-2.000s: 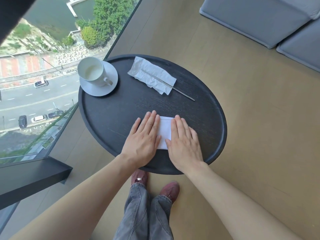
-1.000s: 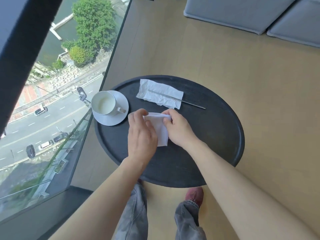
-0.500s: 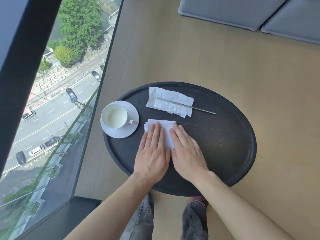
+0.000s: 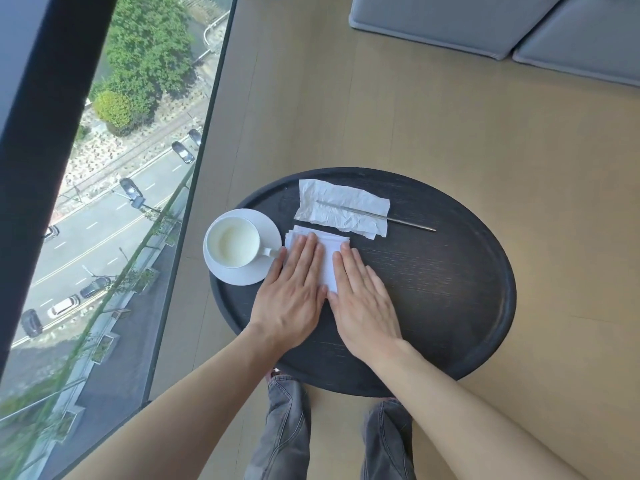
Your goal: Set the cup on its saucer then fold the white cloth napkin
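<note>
The napkin (image 4: 327,258) now lies as a small thick white packet on the round black table (image 4: 450,289), just right of the saucer (image 4: 242,271), with several stacked layer edges showing along its far side. A second ago it was lifted off the table and pinched between the fingers of both hands; since then it has been laid down nearer the saucer, and both hands have gone flat on it. The left hand (image 4: 291,296) rests palm down, fingers straight and together, over the packet's left part, its outer fingers just beside the cup handle. The right hand (image 4: 363,306) lies the same way on the right part, partly on bare table. Neither hand grips anything; they only press. The cup (image 4: 232,244) stands upright on its saucer, so that step looks done. Judging by the stacked layers and the pressing, the fold seems made and is being creased flat, which puts the task close to its end. Beyond the napkin, just apart from it, a crumpled paper sheet (image 4: 341,209) lies with a thin metal stick (image 4: 405,221) across it, both untouched.
</note>
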The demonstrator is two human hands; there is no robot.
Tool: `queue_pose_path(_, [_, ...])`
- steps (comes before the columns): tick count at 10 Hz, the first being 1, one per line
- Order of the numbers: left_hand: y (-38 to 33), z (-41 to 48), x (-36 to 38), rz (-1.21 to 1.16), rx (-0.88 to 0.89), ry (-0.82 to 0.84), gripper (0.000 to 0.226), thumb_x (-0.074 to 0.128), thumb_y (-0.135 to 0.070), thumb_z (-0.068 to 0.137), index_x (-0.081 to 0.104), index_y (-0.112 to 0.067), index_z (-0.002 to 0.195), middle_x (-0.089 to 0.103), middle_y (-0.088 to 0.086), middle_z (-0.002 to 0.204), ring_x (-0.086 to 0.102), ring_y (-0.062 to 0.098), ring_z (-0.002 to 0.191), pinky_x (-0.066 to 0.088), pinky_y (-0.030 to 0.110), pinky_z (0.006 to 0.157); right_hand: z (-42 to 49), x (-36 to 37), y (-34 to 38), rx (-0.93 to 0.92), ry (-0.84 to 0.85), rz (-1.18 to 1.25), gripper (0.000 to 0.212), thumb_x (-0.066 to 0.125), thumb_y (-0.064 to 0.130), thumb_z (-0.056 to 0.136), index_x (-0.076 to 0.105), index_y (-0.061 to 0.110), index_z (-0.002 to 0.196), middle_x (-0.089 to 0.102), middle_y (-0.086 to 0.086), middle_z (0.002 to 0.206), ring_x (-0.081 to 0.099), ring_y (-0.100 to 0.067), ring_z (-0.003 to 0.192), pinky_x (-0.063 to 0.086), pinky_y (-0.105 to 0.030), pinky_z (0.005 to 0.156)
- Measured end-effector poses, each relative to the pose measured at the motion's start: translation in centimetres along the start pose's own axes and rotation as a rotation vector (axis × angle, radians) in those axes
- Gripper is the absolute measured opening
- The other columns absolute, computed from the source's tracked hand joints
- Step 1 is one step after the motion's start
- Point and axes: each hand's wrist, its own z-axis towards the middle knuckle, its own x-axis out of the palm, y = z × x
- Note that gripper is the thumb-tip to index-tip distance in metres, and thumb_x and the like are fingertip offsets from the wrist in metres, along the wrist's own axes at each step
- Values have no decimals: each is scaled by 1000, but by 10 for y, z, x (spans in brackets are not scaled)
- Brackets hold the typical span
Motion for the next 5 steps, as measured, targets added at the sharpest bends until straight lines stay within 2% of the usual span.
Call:
queue_pose_path(3, [5,2,-4,28,10,18,63,27,-35,108,19,-3,162,11,15,172,4,29,159,15,49,127,3,-1,9,27,6,15,64,26,40,108,6,13,163,-8,-3,170,-1,-18,157,13,-39,126])
queue_pose_path(4, [-2,-3,-15,8,47,-25,60,32,-24,103,30,-1,159,24,17,168,16,30,157,20,46,125,-3,-11,8,40,-23,7,66,32,41,107,9,15,163,-3,-1,171,2,-20,157,14,-41,124])
queue_pose_path(5, [-23,-36,-27,-49,77,-68,54,36,-21,101,50,1,148,45,17,157,39,31,149,28,44,120,-31,-27,6,71,-32,68,64,35,40,103,26,11,160,20,-5,168,19,-22,155,27,-43,121])
